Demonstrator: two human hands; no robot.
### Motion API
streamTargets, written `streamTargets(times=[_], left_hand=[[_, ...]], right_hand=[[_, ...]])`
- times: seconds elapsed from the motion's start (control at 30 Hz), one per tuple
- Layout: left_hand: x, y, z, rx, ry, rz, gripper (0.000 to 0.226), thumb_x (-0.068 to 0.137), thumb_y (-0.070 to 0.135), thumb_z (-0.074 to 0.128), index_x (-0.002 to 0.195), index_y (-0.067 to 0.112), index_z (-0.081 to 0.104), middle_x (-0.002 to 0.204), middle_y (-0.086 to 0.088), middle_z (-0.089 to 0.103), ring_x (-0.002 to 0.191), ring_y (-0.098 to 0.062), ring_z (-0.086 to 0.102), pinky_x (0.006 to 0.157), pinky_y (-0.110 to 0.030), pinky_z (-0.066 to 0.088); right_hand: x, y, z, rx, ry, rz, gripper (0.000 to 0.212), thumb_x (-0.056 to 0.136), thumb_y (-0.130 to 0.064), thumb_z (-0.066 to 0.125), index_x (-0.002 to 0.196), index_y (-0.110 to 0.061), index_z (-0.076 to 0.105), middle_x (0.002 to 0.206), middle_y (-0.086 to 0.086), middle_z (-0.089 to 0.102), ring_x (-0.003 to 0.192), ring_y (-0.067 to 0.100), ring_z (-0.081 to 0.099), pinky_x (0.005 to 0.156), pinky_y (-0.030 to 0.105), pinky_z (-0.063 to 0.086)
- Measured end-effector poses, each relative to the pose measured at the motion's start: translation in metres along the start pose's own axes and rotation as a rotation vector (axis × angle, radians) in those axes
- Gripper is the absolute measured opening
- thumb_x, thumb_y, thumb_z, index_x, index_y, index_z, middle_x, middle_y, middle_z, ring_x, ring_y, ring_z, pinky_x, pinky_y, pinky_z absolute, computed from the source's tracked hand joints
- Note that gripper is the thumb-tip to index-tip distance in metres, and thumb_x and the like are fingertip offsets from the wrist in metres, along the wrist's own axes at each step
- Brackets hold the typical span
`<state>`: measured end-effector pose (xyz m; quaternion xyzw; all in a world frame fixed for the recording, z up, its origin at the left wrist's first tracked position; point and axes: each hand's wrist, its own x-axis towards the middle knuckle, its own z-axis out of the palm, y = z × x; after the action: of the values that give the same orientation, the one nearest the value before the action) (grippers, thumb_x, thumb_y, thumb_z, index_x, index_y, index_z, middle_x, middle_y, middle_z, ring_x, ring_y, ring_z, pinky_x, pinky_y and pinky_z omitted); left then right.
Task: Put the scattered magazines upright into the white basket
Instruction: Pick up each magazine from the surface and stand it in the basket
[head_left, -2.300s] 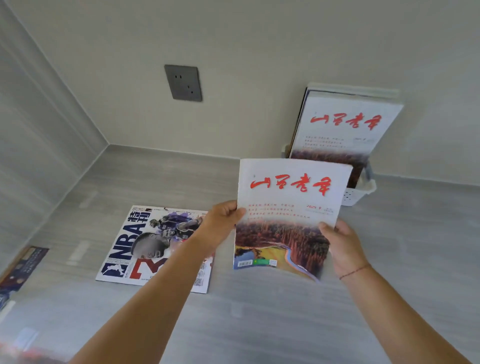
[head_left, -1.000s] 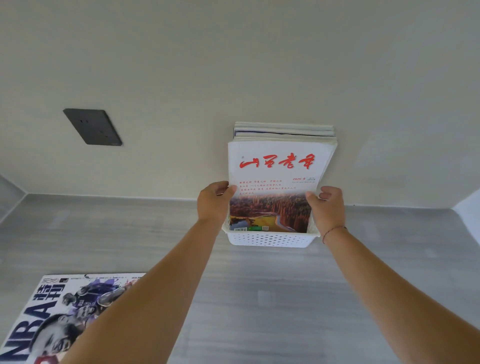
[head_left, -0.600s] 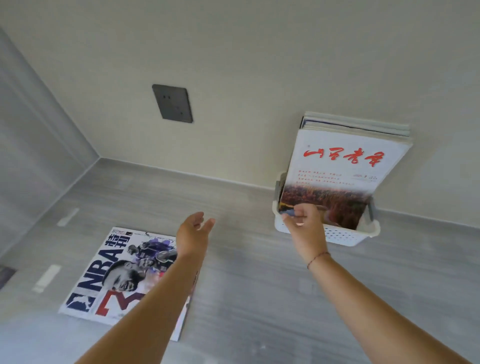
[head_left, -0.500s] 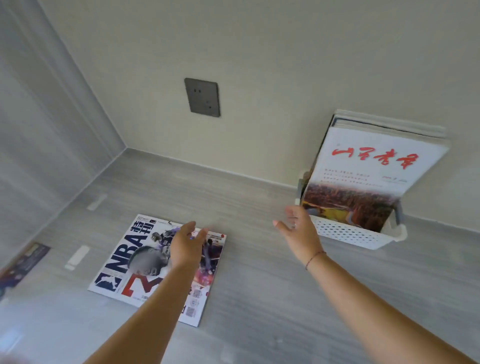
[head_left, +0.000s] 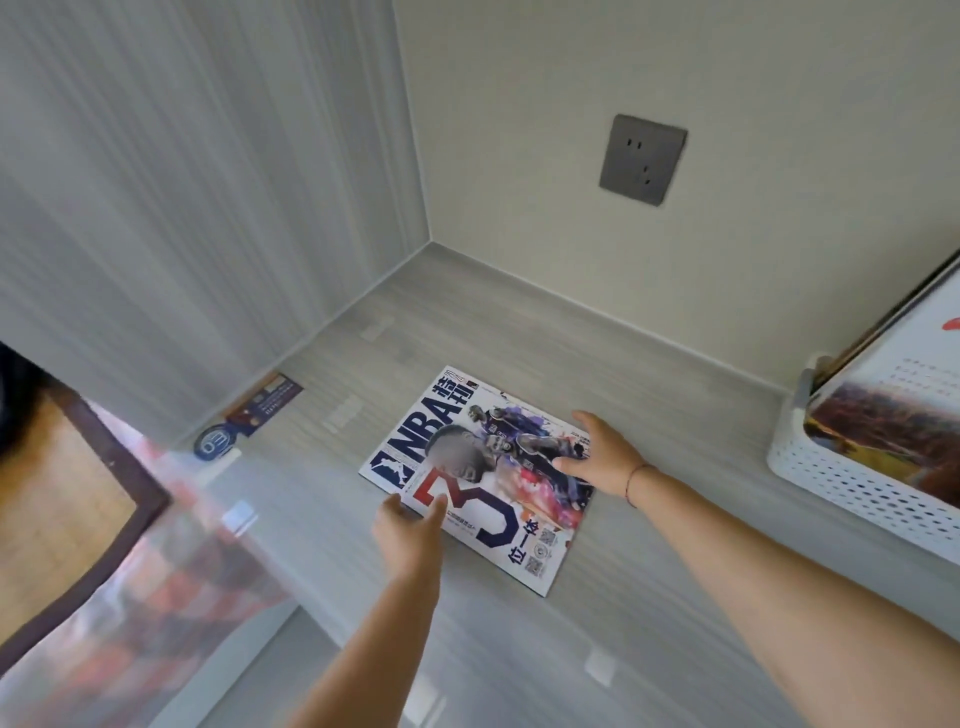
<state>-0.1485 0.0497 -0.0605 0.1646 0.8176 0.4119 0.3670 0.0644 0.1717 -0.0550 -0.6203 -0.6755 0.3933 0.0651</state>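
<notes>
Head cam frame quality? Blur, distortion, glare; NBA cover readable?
Head view: NBA magazine mid-frame is sharp, title readable. Head view edges smear: white basket at right and the frame's lower left are soft. Head view wide-angle skews the wall corner. Light soft, even; no glare on the cover.

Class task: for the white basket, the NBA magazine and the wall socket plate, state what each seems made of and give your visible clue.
White basket: likely moulded plastic, matte; even rows of small holes in its wall.
NBA magazine: paper, seemingly with a coated printed cover; thin, lying flat, colour print to the edges.
Socket plate: probably plastic, dark grey satin finish; could be metal, the look leaves it open.
</notes>
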Motion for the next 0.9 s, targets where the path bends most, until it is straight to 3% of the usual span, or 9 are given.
streamTargets(times=[0.17,0.27,0.4,0.47,0.53,0.6,0.7,0.8,0.9], left_hand=[[0.004,0.010,-0.003,-0.345,-0.050,-0.191,0.034,0.077,0.027,0.075,0.098,0.013,0.052,0.087,0.000,0.061,0.074,-0.009,0.054,0.071,-0.029,0.039],[0.018,0.012,-0.009,-0.391,-0.045,-0.305,0.035,0.076,0.030,0.074,0.090,0.006,0.053,0.079,-0.009,0.054,0.070,-0.020,0.048,0.064,-0.028,0.037],[0.025,0.015,-0.005,-0.444,-0.150,-0.278,0.019,0.081,0.012,0.069,0.092,0.002,0.058,0.080,-0.011,0.064,0.073,-0.025,0.063,0.059,-0.024,0.053],[0.026,0.020,-0.002,-0.437,-0.179,-0.288,0.018,0.080,0.010,0.069,0.094,0.004,0.060,0.083,-0.014,0.068,0.073,-0.029,0.067,0.060,-0.034,0.058],[0.031,0.024,-0.001,-0.412,-0.200,-0.303,0.015,0.081,0.009,0.068,0.093,0.004,0.061,0.082,-0.015,0.069,0.070,-0.031,0.069,0.064,-0.041,0.059],[0.035,0.028,-0.003,-0.430,-0.229,-0.339,0.006,0.081,0.004,0.066,0.083,0.003,0.060,0.062,-0.012,0.067,0.047,-0.022,0.066,0.044,-0.031,0.054],[0.038,0.029,-0.003,-0.428,-0.252,-0.375,0.012,0.082,-0.001,0.062,0.073,0.005,0.057,0.043,-0.005,0.063,0.032,-0.015,0.059,0.036,-0.024,0.047],[0.039,0.030,0.001,-0.391,-0.277,-0.359,0.008,0.082,-0.002,0.059,0.084,0.005,0.063,0.061,-0.009,0.068,0.037,-0.016,0.062,0.038,-0.022,0.047],[0.036,0.029,0.007,-0.391,-0.325,-0.318,0.034,0.081,-0.002,0.063,0.114,0.007,0.058,0.080,-0.011,0.066,0.056,-0.021,0.066,0.045,-0.028,0.050]], right_hand=[[0.007,-0.002,0.008,-0.124,0.024,0.048,0.084,0.076,-0.040,0.071,0.145,-0.021,0.027,0.152,0.003,0.034,0.136,0.027,0.036,0.111,0.043,0.033],[0.007,-0.002,0.005,-0.114,0.052,0.059,0.075,0.076,-0.038,0.071,0.140,-0.020,0.034,0.145,0.004,0.043,0.131,0.027,0.042,0.107,0.045,0.037],[0.002,0.002,0.005,-0.057,0.035,0.091,0.071,0.078,-0.035,0.070,0.138,-0.016,0.037,0.138,0.008,0.049,0.123,0.027,0.049,0.103,0.039,0.041],[-0.001,0.005,0.009,0.010,-0.003,0.124,0.067,0.079,-0.031,0.070,0.135,-0.011,0.040,0.139,0.009,0.048,0.124,0.027,0.049,0.104,0.037,0.039],[-0.006,0.008,0.012,0.104,-0.022,0.147,0.046,0.082,-0.027,0.068,0.121,-0.009,0.053,0.128,0.010,0.056,0.117,0.028,0.054,0.103,0.038,0.041],[-0.012,0.010,0.016,0.154,-0.043,0.151,0.025,0.086,-0.023,0.063,0.106,-0.010,0.060,0.110,0.006,0.060,0.106,0.027,0.057,0.094,0.034,0.044],[-0.019,0.011,0.022,0.171,-0.026,0.159,0.045,0.091,-0.016,0.055,0.132,0.000,0.045,0.133,0.013,0.051,0.124,0.029,0.048,0.099,0.031,0.037],[-0.027,0.019,0.025,0.387,0.005,0.150,0.041,0.092,-0.008,0.053,0.132,-0.004,0.047,0.136,0.013,0.052,0.120,0.025,0.050,0.100,0.032,0.037],[-0.040,0.031,0.027,0.615,0.033,0.165,0.028,0.091,-0.003,0.053,0.118,-0.006,0.058,0.121,0.012,0.063,0.101,0.020,0.056,0.086,0.027,0.043]])
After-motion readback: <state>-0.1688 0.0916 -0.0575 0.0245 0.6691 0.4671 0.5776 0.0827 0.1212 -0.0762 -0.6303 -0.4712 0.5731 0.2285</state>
